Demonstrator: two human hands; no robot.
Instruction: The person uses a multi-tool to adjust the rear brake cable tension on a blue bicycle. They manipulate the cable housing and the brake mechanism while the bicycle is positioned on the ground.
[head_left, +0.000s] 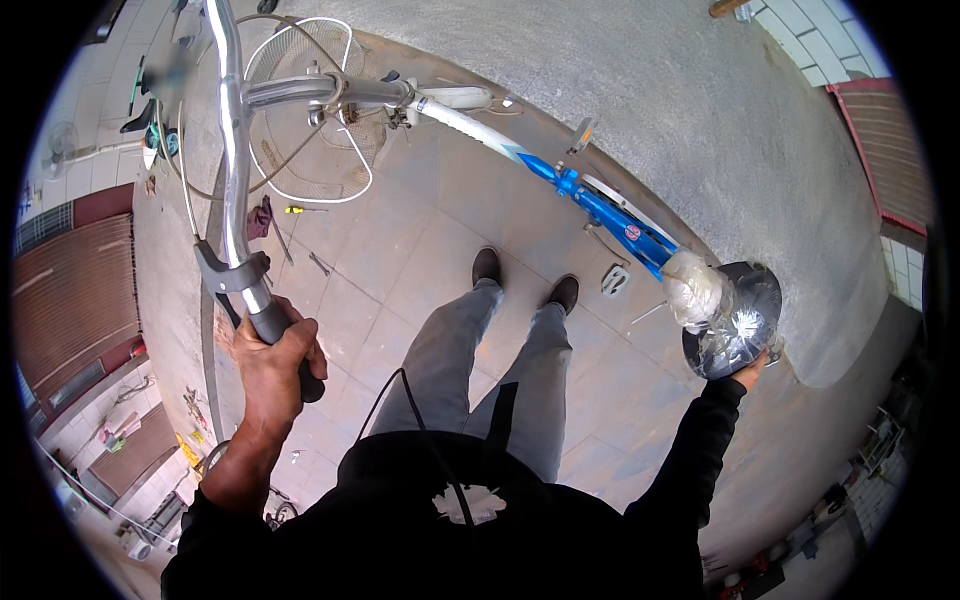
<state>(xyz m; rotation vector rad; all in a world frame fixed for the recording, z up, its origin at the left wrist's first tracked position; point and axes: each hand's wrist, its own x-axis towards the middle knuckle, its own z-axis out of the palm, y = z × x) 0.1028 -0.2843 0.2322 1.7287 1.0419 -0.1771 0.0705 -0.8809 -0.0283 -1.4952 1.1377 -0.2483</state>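
Observation:
A bicycle with a silver handlebar, wire front basket and white-and-blue frame spans the upper view. My left hand is wrapped round the black grip at the handlebar's near end, just behind the brake lever. My right hand holds the rear edge of the black saddle, which is wrapped in clear plastic with a crumpled whitish bundle at its front. Most of my right fingers are hidden under the saddle.
On the tiled floor lie a yellow screwdriver, a dark cloth, slim metal tools and a pedal-like part. A grey concrete surface runs behind the bicycle. Shuttered openings stand at the sides.

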